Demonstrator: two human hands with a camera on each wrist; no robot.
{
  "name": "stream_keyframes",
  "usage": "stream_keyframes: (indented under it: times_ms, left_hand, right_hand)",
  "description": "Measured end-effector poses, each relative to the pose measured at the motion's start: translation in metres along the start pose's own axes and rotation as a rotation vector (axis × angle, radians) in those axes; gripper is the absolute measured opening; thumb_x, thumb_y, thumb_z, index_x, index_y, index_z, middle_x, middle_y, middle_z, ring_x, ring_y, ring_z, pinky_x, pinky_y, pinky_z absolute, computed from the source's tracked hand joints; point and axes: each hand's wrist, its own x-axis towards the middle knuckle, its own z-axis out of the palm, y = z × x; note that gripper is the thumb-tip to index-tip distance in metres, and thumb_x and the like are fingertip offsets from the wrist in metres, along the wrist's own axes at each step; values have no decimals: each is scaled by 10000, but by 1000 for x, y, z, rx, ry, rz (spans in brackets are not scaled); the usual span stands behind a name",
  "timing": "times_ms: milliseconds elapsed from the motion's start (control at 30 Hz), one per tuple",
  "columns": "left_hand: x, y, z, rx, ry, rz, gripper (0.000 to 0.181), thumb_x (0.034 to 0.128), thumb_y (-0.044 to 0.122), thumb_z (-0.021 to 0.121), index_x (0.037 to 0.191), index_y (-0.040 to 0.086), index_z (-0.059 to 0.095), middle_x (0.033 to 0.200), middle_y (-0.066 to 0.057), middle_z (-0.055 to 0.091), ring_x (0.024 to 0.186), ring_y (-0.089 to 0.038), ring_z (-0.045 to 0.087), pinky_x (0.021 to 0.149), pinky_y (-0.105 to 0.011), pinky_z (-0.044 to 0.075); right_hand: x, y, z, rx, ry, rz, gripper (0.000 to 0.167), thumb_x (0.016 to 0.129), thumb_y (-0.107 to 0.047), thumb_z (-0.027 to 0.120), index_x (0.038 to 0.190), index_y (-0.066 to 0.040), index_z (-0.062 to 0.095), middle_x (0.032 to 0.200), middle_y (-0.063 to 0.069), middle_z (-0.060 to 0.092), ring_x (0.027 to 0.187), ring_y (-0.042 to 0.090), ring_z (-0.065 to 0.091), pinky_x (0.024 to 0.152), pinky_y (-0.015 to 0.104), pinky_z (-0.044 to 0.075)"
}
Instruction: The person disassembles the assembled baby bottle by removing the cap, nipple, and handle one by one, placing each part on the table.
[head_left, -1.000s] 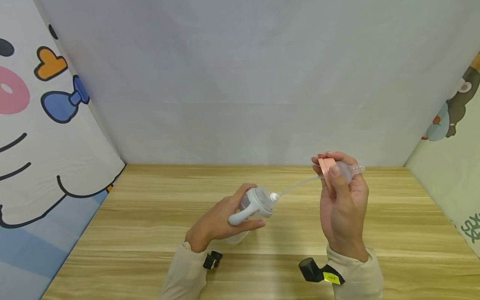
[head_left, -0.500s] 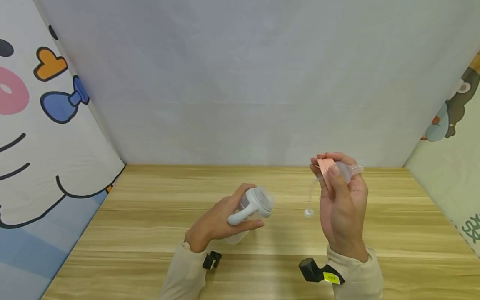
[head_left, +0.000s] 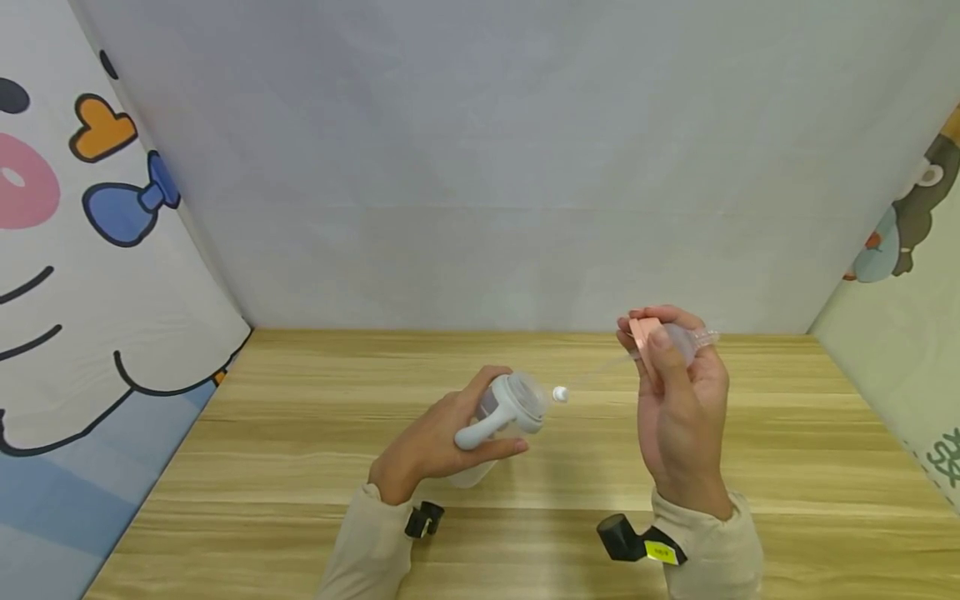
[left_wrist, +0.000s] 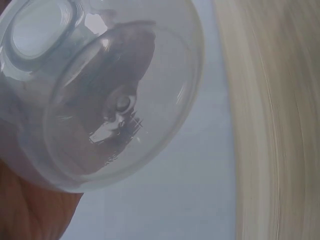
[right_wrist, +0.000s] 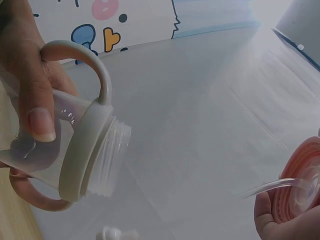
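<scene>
My left hand (head_left: 438, 437) grips a clear baby bottle (right_wrist: 114, 157) with a grey two-handled collar (head_left: 512, 407). The bottle is tilted, its threaded mouth facing right and uncapped; its round base (left_wrist: 125, 110) fills much of the left wrist view. Between thumb and fingers, my right hand (head_left: 686, 417) holds a pink screw ring (head_left: 645, 343) with a clear teat (head_left: 681, 342) pointing right. A thin clear straw (right_wrist: 270, 186) runs from the ring toward the bottle, blurred in the middle. Its white weighted end (head_left: 561, 394) floats just right of the bottle mouth, seemingly apart from it.
The wooden table (head_left: 300, 392) lies beneath both hands. A pale cloth wall (head_left: 480, 167) rises behind it, with cartoon-printed panels (head_left: 112, 275) at the left and right. Black camera mounts (head_left: 622, 540) sit on both wrists.
The straw's white end was at the bottle mouth, then swung down and right, hanging below the ring. Now it is back near the mouth. The right hand has shifted slightly left; the left stays put.
</scene>
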Motion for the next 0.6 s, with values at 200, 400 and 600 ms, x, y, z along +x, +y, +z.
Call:
stream_keyframes:
  times_ms: [200, 400, 600]
  left_hand:
    - [-1, 0, -1, 0, 2, 1, 713, 912, 439, 733, 1481, 300, 326, 1225, 12, 668, 968, -132, 679, 800, -324, 547]
    - [0, 0, 0, 7, 5, 20, 708, 915, 419, 736, 1477, 289, 325, 1228, 13, 669, 957, -128, 676, 794, -313, 547]
    - [0, 0, 0, -1, 1, 5, 711, 911, 433, 737, 1476, 305, 325, 1229, 13, 668, 970, -159, 682, 797, -326, 548]
  right_hand:
    - [1, 3, -1, -24, 26, 46, 131, 1023, 12, 500, 1122, 39, 580, 1094, 126, 591, 1051, 243, 633, 993, 303, 514]
    - [3, 7, -5, -35, 39, 70, 118, 1016, 17, 515, 1112, 47, 577, 1098, 129, 581, 1040, 242, 633, 997, 308, 506]
    - [4, 14, -8, -79, 40, 90, 122, 1017, 4, 519, 1110, 31, 593, 1106, 108, 581, 1038, 219, 625, 1002, 308, 505]
